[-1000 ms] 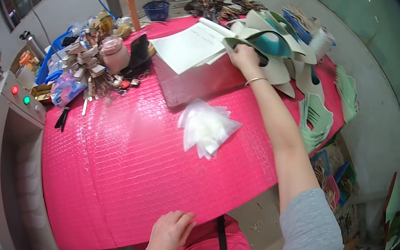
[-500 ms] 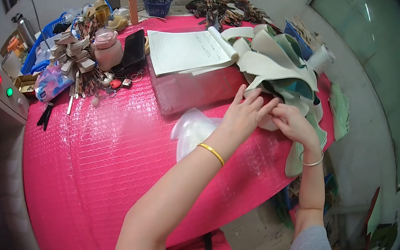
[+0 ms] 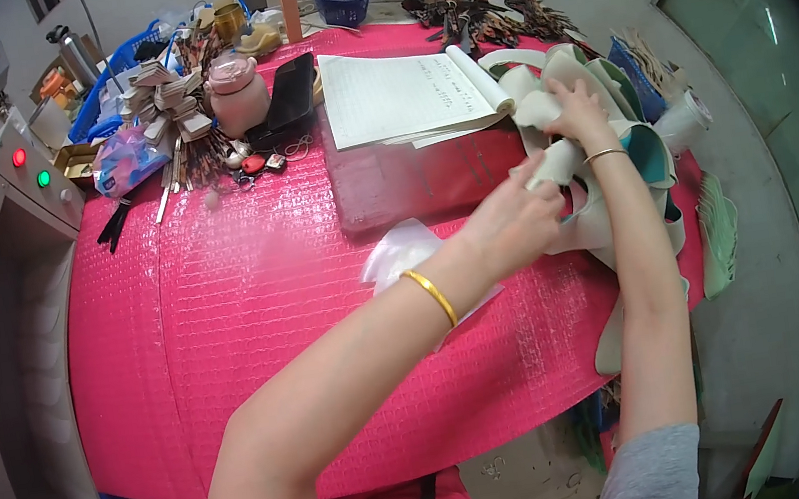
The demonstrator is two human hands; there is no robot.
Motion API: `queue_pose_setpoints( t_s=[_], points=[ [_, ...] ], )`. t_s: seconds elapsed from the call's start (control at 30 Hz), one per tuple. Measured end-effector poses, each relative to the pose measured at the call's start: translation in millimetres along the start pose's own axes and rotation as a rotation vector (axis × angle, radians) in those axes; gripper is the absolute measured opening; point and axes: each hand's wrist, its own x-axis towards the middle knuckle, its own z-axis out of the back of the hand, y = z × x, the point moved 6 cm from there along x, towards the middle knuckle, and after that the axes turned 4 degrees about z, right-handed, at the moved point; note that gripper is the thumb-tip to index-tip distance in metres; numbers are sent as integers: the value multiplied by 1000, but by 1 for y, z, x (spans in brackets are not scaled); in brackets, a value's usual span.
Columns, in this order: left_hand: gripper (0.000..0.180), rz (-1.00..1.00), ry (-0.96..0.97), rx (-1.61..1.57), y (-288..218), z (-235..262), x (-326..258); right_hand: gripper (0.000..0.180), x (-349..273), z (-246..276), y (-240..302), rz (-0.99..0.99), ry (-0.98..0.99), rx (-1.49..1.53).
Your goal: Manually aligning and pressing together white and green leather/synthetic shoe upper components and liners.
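Note:
My left hand [image 3: 515, 219], with a gold bangle on its wrist, reaches across the pink table [image 3: 229, 332] and pinches a cream cut leather piece [image 3: 565, 165] at the right side. My right hand [image 3: 581, 109] grips another cream piece higher in the same heap of cream and teal cut pieces [image 3: 644, 152]. A clear plastic bag [image 3: 400, 252] lies flat under my left forearm.
An open ruled notebook [image 3: 399, 93] rests on a flat box at the back. At the back left are a pink teapot [image 3: 238, 94], a black phone [image 3: 291, 97], tags and keys. A grey machine with red and green buttons [image 3: 26, 172] stands left. Green pieces [image 3: 720, 232] hang off the right edge.
My left hand came up from the lap and reached across to the leather heap. My right hand moved down and then back up among the pieces, gripping one.

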Motion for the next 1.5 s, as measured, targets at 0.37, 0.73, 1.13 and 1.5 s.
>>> queue_pose_setpoints(
  t_s=[0.37, 0.73, 1.13, 1.5],
  points=[
    [6, 192, 41, -173, -13, 112, -74, 50, 2, 21, -4, 353, -478, -62],
    [28, 449, 21, -527, -61, 209, -233, 38, -242, 35, 202, 773, 956, 1540],
    [43, 812, -642, -693, -33, 261, -314, 29, -345, 129, 312, 1497, 468, 1829],
    [40, 1541, -95, -1315, 27, 172, -381, 30, -321, 53, 314, 966, 740, 1540]
  ],
)
